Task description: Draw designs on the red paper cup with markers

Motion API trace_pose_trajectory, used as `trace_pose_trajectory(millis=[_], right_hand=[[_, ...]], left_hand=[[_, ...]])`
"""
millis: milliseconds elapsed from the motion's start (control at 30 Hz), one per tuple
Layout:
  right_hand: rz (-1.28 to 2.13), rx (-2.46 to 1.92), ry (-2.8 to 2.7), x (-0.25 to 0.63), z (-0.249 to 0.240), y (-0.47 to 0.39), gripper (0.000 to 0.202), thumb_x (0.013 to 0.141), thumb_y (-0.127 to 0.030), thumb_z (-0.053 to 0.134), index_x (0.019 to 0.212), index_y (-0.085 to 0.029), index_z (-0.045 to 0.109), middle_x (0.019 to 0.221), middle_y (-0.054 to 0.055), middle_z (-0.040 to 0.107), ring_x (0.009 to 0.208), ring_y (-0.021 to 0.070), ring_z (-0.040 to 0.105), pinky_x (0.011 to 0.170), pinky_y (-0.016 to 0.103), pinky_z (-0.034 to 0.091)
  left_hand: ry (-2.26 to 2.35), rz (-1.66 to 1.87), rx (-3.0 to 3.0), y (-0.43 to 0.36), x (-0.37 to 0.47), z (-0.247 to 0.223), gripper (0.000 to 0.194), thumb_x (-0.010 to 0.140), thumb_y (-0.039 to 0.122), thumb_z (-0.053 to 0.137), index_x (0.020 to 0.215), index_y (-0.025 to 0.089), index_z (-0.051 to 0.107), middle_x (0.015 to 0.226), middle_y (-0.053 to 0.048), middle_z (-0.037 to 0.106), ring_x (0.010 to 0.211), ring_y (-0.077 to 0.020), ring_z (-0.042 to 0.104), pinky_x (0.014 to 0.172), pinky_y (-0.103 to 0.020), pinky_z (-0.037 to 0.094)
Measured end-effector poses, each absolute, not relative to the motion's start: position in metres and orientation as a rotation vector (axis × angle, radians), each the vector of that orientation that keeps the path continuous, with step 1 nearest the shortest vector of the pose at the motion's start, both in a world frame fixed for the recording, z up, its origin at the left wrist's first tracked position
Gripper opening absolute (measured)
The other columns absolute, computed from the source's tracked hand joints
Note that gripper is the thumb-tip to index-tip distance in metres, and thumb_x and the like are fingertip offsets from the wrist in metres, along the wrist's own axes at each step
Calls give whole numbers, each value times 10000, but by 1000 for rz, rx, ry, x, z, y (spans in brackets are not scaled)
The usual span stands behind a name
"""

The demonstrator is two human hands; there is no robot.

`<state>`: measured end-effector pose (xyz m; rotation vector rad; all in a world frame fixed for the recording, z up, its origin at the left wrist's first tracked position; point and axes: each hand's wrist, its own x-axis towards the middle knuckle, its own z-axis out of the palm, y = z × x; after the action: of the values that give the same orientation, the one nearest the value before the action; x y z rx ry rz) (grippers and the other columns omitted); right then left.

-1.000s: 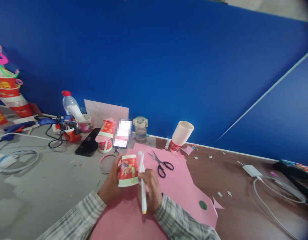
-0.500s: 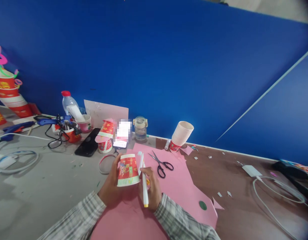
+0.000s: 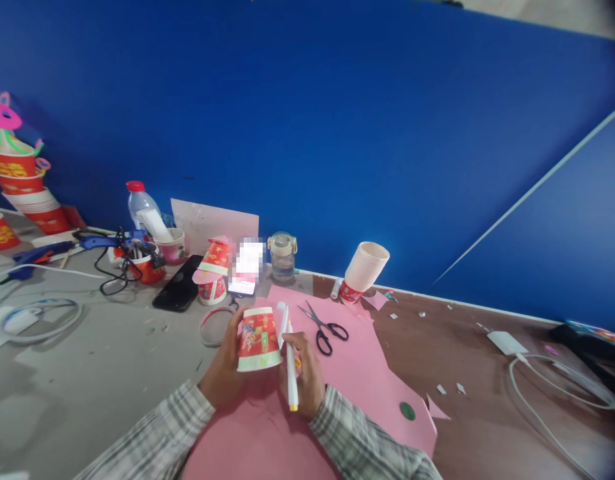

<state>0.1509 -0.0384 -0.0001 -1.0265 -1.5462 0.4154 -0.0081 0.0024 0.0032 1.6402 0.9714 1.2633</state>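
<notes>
Upside down in my left hand (image 3: 223,375) is a red paper cup (image 3: 258,337) with printed figures and pale green marks along its lower rim. My fingers wrap its left side. My right hand (image 3: 306,377) grips a white marker pen (image 3: 291,365) with a yellow end, close beside the cup's right edge. Another white piece shows between the pen and the cup; I cannot tell exactly what it is. Both hands are above a large pink paper sheet (image 3: 367,393). Black-handled scissors (image 3: 324,328) lie partly opened on the sheet, right of the pen.
Behind stand a glass jar (image 3: 282,257), a lit phone (image 3: 246,270), stacked red cups (image 3: 213,270) and a tilted stack of paper cups (image 3: 365,272). A dark phone (image 3: 179,283), glue gun (image 3: 42,257) and cable coil (image 3: 41,321) lie left. A white charger (image 3: 507,343) lies right.
The whole view has shifted slightly, so things appear a little further right. Both hands keep their hold on the cup and the marker pen, with hardly any other movement.
</notes>
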Motion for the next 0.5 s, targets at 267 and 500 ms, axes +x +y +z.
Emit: trace_pose_trajectory(millis=[267, 500], right_hand=[[422, -997, -1558, 151, 3, -39, 457, 665, -26, 595, 1056, -254, 534, 805, 13, 569, 659, 223, 581, 559, 293, 486], [448, -976, -1604, 154, 10, -42, 468, 686, -85, 627, 1107, -248, 501, 823, 24, 557, 671, 232, 573, 585, 319, 491]], left_hand=[[970, 1289, 1676, 4, -9, 4, 878, 573, 396, 731, 1281, 288, 223, 1226, -48, 495, 1056, -272, 518, 811, -383, 536], [984, 1273, 1692, 5, -10, 4, 901, 567, 397, 727, 1288, 266, 201, 1244, -69, 456, 1057, -280, 509, 815, -413, 524]])
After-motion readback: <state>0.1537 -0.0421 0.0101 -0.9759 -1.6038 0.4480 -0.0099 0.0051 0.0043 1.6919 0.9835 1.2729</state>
